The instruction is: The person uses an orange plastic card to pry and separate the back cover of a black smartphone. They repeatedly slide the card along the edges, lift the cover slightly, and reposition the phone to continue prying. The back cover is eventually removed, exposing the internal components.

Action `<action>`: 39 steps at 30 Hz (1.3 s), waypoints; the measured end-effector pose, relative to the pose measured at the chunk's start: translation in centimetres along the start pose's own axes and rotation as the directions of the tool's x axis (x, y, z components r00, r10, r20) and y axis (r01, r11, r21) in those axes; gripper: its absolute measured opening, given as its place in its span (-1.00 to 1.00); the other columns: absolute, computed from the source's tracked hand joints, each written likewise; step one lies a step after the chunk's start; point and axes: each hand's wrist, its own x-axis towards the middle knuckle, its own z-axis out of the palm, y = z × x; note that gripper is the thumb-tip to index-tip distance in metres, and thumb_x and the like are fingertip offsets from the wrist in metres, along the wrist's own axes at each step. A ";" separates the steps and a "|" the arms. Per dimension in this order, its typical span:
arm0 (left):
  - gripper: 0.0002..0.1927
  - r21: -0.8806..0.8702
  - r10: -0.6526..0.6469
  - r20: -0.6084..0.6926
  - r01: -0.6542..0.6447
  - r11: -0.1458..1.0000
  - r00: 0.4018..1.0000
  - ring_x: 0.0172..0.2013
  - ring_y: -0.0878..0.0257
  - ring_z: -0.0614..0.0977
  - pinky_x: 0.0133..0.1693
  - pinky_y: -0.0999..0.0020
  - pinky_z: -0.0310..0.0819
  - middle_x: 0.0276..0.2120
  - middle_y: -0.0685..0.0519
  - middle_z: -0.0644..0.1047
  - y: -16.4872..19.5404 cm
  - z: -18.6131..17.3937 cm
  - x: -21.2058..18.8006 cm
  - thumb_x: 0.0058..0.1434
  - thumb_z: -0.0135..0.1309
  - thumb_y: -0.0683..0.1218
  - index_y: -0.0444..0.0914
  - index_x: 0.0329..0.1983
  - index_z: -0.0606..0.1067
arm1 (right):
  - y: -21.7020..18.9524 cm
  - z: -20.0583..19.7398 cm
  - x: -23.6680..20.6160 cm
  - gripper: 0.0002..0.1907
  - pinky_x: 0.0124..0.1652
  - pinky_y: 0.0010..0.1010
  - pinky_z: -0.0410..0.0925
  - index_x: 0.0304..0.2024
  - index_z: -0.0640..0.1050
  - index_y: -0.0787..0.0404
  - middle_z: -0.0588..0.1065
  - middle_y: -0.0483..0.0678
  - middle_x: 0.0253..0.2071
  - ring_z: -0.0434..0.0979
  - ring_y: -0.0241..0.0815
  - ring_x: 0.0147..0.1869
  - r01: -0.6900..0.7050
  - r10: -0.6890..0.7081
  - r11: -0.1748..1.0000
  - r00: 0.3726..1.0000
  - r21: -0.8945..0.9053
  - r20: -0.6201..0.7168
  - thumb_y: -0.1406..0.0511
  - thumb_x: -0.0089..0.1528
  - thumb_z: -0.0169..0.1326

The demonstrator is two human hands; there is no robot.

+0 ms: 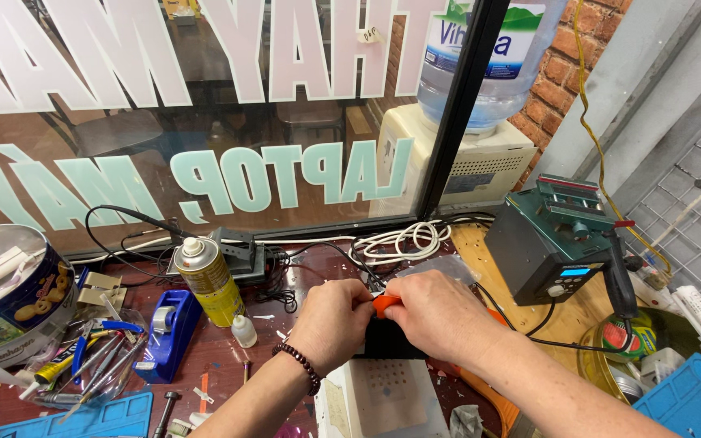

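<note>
My left hand point(330, 320), with a dark bead bracelet on its wrist, and my right hand point(440, 312) meet over a small black flat object point(387, 341). Both hands pinch a small orange piece point(386, 304) at the object's top edge. The black object rests on a white perforated block point(383, 397) at the bench's front. Most of the black object and the orange piece is hidden by my fingers.
A yellow spray can point(208, 280), a blue tape dispenser point(164, 332), a small white bottle point(243, 331) and a clear tray of tools point(91, 365) sit left. A round cookie tin point(10, 296) is far left. A green-topped hot-air station point(557, 239) stands right, with cables point(399, 239) along the glass window.
</note>
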 end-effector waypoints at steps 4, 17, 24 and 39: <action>-0.85 -0.029 -0.063 0.026 0.064 0.998 0.998 -0.33 -0.01 0.73 -0.20 0.18 0.61 -0.43 -0.15 0.65 0.2 -0.1 -0.1 0.12 0.12 -0.13 -0.29 -0.32 0.63 | -0.1 0.0 -0.1 -0.85 -0.10 -0.06 0.43 -0.23 0.65 0.05 0.62 0.04 -0.32 0.63 0.09 -0.13 0.001 -0.001 1.000 0.999 -0.002 -0.037 0.21 0.20 0.14; -0.85 -0.029 -0.054 0.013 0.055 0.998 0.998 -0.32 -0.03 0.72 -0.21 0.16 0.60 -0.41 -0.16 0.65 0.4 -0.2 -0.3 0.13 0.12 -0.13 -0.29 -0.31 0.63 | 0.4 1.3 0.1 -0.84 -0.16 -0.02 0.44 -0.35 0.61 0.18 0.60 0.03 -0.37 0.62 0.10 -0.19 0.125 -0.141 0.982 0.983 -0.142 -0.114 0.22 0.19 0.17; -0.86 -0.013 -0.029 -0.009 0.029 1.000 1.000 -0.26 -0.08 0.69 -0.17 0.12 0.58 -0.37 -0.18 0.64 -0.2 0.2 -0.4 0.13 0.10 -0.15 -0.29 -0.31 0.62 | 1.1 1.7 0.6 -0.83 -0.21 0.02 0.43 -0.33 0.58 0.19 0.58 0.03 -0.32 0.59 0.11 -0.15 0.254 -0.287 0.943 0.948 -0.217 -0.139 0.25 0.12 0.23; -0.80 -0.482 -0.240 0.023 0.220 0.848 0.971 -0.38 0.33 0.75 -0.44 0.32 0.72 -0.40 0.03 0.68 -1.1 -1.0 1.0 0.25 0.08 -0.10 -0.35 -0.20 0.57 | 0.5 0.9 0.8 -0.85 -0.19 0.03 0.42 -0.31 0.55 0.16 0.58 0.06 -0.36 0.59 0.15 -0.16 0.237 -0.246 0.946 0.969 -0.221 -0.010 0.24 0.18 0.21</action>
